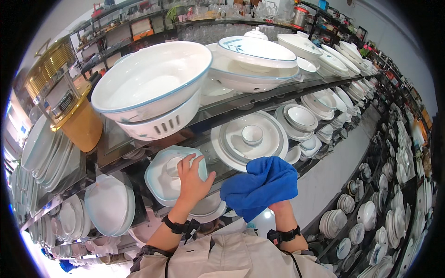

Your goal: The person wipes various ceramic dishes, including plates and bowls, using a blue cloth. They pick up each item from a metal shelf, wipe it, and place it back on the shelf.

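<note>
My left hand reaches over a stack of pale octagonal plates on the middle shelf, with its fingers bent and apart and nothing in its grasp. Right beside its fingertips stands a small white cup on the plates; whether they touch it I cannot tell. A bunched blue cloth is held up in my right hand, and its folds cover most of the fingers. Just beyond the cloth lie round white plates with a small white bowl in their middle.
On the upper dark glass shelf sit a large blue-rimmed bowl on a slotted base and a stacked dish. A gold-coloured container stands at the left. More shelves of white crockery line the right, across a pale floor.
</note>
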A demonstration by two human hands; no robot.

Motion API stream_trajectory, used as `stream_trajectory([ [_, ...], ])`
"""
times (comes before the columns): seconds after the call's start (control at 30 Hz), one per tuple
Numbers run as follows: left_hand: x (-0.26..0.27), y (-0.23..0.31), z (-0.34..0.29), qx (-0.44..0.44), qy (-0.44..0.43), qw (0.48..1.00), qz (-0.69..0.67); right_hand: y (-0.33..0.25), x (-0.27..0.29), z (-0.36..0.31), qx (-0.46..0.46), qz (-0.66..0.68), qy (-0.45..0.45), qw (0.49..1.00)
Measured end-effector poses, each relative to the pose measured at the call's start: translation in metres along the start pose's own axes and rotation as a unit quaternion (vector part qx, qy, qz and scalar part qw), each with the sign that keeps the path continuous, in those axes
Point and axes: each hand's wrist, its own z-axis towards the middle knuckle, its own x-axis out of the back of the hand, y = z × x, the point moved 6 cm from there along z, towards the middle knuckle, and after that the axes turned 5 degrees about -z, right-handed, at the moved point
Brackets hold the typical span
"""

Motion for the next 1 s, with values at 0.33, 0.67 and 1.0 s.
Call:
stream_trajectory([
  [0.33,-0.104,0.058,0.051,0.021,-0.013,0.999,-0.033,-0.079,0.106,0.071,0.082,-0.077,-0.05,0.992],
  [0.67,-0.197,0.066,0.083,0.171,-0.009,0.985,-0.002,-0.154,0.14,0.125,0.041,-0.091,-0.093,0.991],
  [1.0,-0.228,0.05,0.09,0.221,0.05,0.974,0.023,-0.152,0.187,0.161,-0.017,-0.047,-0.098,0.994],
])
